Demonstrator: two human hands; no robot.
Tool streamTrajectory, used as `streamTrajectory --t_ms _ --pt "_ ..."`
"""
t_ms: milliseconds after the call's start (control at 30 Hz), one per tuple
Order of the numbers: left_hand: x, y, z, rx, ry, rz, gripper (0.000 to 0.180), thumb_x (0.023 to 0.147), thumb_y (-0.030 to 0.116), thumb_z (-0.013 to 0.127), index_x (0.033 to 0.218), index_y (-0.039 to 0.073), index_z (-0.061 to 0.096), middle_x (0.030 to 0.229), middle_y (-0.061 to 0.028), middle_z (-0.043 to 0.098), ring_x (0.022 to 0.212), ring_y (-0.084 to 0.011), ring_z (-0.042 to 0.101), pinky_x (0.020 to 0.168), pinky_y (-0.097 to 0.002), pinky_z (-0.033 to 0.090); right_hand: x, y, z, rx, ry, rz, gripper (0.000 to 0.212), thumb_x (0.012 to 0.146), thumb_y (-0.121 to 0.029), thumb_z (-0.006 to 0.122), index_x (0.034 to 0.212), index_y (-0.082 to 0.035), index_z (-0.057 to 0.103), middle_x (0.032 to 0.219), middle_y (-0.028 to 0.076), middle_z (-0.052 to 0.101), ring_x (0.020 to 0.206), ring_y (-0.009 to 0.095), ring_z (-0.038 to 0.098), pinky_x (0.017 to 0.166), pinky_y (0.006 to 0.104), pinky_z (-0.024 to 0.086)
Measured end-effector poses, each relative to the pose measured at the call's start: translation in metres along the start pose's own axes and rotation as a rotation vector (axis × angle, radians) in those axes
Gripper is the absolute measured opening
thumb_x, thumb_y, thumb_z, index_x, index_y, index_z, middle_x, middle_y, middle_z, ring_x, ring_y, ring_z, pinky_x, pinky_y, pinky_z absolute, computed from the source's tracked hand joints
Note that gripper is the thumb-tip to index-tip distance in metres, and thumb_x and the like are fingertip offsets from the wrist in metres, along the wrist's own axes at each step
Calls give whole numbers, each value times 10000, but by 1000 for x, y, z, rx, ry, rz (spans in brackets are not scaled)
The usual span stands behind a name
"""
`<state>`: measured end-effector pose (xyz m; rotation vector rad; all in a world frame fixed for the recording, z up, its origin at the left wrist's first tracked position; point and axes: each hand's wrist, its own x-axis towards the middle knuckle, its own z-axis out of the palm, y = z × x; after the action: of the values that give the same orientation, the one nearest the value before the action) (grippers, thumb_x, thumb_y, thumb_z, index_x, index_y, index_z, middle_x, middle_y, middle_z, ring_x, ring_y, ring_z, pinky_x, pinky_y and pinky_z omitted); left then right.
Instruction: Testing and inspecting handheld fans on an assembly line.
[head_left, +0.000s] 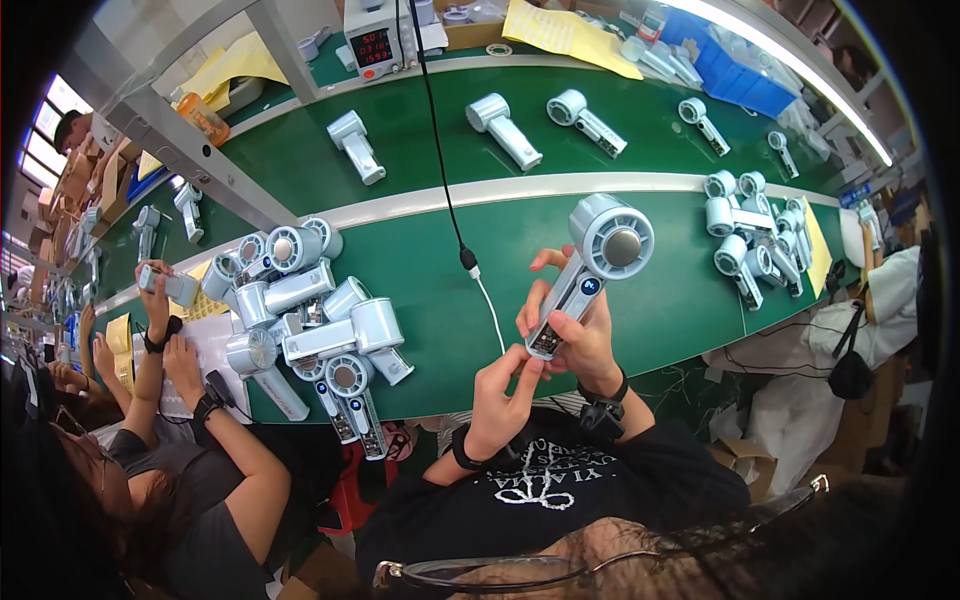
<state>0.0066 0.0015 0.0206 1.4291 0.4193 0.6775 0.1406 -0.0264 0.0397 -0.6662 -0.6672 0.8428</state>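
Observation:
A pale blue handheld fan (612,240), its round head up and its handle tilted, is held over the green table by my right hand (590,345). The fingers wrap the handle, with the thumb on its front below a small lit round display. Near the handle's foot the cover is off and inner parts show. My left hand (500,400) is closed in a pinch at that foot. A white cable (490,305) runs down from a black connector (468,259) to the left fingers. The cable's end is hidden by them.
Piles of similar fans lie left (320,330) and right (755,240). Several fans lie spaced along the green strip (420,130) beyond a pale rail. A power supply (378,40) and blue bin (730,60) stand behind. At left, a co-worker's hand (155,300) holds a fan.

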Motion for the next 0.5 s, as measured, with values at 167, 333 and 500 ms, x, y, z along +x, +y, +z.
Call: streamTrajectory --t_ms 167,333,500 --pt "1 -1 -3 95 84 60 119 938 57 545 897 -49 580 843 -117 658 750 -209 649 678 -283 496 0 -7 5 -74 59 68 611 841 -139 659 1350 -47 334 1197 160 431 841 217 577 692 396 535" --pt "5 5 2 433 235 240 75 909 26 573 883 -44 585 846 -129 635 721 -229 636 628 -298 483 1 -10 12 72 205 137 524 888 -229 614 1317 -45 376 1132 127 470 904 213 560 785 426 520" --pt "6 5 0 546 244 274 43 881 1 595 870 -41 589 824 -142 626 695 -264 627 614 -312 487 10 -9 2 156 66 160 417 946 -191 520 1302 -33 372 1127 112 478 929 201 564 829 412 520"
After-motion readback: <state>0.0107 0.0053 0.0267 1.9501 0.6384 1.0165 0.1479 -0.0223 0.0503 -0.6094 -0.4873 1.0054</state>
